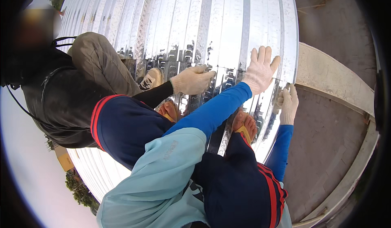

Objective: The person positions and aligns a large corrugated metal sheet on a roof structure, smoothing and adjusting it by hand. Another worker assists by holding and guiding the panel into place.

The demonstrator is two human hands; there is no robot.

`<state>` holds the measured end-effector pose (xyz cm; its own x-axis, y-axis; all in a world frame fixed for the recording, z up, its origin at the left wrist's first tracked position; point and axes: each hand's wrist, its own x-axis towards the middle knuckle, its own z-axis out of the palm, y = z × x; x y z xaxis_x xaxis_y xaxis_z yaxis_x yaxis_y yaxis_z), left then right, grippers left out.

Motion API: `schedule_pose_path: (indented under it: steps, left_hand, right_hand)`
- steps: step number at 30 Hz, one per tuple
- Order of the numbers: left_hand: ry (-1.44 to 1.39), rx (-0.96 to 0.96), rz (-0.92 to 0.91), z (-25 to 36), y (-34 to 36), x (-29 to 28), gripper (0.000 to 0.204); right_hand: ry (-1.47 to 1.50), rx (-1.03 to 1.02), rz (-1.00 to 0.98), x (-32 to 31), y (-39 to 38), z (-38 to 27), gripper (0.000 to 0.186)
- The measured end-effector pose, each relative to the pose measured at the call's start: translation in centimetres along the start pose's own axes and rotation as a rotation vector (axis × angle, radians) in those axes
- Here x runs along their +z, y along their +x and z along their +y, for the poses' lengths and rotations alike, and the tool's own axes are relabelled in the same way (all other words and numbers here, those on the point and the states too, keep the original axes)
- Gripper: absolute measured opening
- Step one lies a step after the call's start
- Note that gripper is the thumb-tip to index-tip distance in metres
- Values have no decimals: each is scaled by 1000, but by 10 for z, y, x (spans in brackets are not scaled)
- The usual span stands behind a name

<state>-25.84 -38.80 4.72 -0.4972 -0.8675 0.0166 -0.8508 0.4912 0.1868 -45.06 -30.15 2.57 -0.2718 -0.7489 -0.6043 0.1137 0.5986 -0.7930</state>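
Note:
Shiny ribbed metal roofing sheets [228,20] stretch out under and ahead of me. A seam, where one sheet's end meets another, crosses in front of my feet. My left hand [260,70], in a white knit glove, lies on the sheet near its right side with the fingers spread. At the sheet's right edge, close to that seam, my gloved right hand [288,103] has its fingers curled on the rim. Left of my hands, a co-worker's gloved hand [193,80] is at the seam; what it holds, if anything, cannot be made out.
The co-worker crouches close at my left, one shoe [151,79] on the metal. My sandalled feet [245,124] stand on the ribs. Past the right edge the roof drops to a lower grey surface [326,142], bordered by a curved concrete beam [338,75]. Trees show at the far left.

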Motion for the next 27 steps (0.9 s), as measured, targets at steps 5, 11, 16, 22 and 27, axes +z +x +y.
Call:
schedule_pose_path:
  steps: [5,11,16,22,27]
  left_hand:
    - [-1,-21,67,-8,-8,9,80]
    - [4,-13,44,-10,3,7,85]
    - [72,-5,56,-1,12,7,75]
    - [122,-4,81,4,13,-2,72]
    - [124,-56,-31,11,14,-34,67]
  right_hand:
    - [127,-72,46,11,3,16,64]
    - [-40,-218,510,0,34,15,50]
    - [-698,-573,618,-24,75,-13,52]
    - [-697,-537,465,-7,74,-19,44]
    - [-868,-475,429,8,69,-32,44]
